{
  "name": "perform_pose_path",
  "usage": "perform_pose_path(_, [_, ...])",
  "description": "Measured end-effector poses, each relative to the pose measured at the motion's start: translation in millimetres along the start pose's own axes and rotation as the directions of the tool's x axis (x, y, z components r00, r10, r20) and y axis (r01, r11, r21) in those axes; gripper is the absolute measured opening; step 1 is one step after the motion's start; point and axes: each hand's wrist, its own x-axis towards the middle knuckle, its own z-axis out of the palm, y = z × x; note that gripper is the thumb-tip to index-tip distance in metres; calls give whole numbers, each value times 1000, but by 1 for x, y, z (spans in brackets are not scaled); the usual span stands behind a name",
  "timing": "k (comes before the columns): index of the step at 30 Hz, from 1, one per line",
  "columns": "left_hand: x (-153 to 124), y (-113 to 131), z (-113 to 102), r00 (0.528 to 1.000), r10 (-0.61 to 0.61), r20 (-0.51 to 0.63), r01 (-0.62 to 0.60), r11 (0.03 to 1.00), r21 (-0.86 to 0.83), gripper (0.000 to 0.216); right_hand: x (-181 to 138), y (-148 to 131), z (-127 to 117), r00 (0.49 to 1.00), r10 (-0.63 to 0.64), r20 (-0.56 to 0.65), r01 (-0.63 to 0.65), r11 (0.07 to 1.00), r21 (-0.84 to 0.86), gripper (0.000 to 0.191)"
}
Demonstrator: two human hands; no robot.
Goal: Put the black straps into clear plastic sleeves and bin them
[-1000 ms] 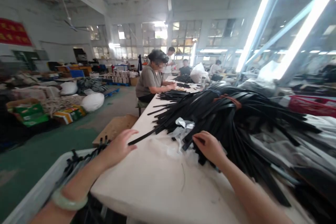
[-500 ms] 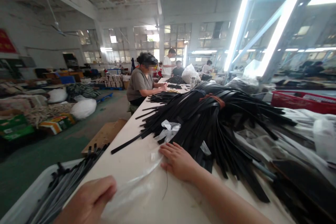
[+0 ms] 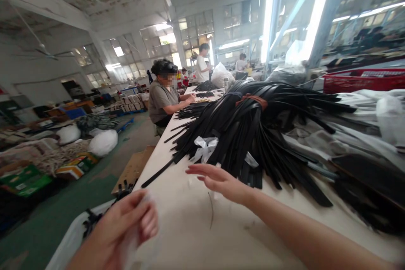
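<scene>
A thin piece of clear plastic (image 3: 129,242) is gripped in the clenched left hand (image 3: 126,219), at the near left edge of the white table (image 3: 186,240). The right hand (image 3: 226,183) is held out over the table, grip released, fingers extended. Just beyond it, a white plastic scrap (image 3: 205,147) is seen beside black straps (image 3: 228,135), which are heaped toward the right.
</scene>
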Motion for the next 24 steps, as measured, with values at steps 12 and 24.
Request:
perform_pose_path(12, [166, -26, 69, 947, -114, 301, 249, 851, -462, 14, 12, 2, -61, 829, 208, -520, -339, 925, -171, 28])
perform_pose_path(24, [191, -10, 3, 980, 181, -82, -199, 893, -403, 38, 1, -23, -75, 799, 408, -441, -417, 905, 81, 29])
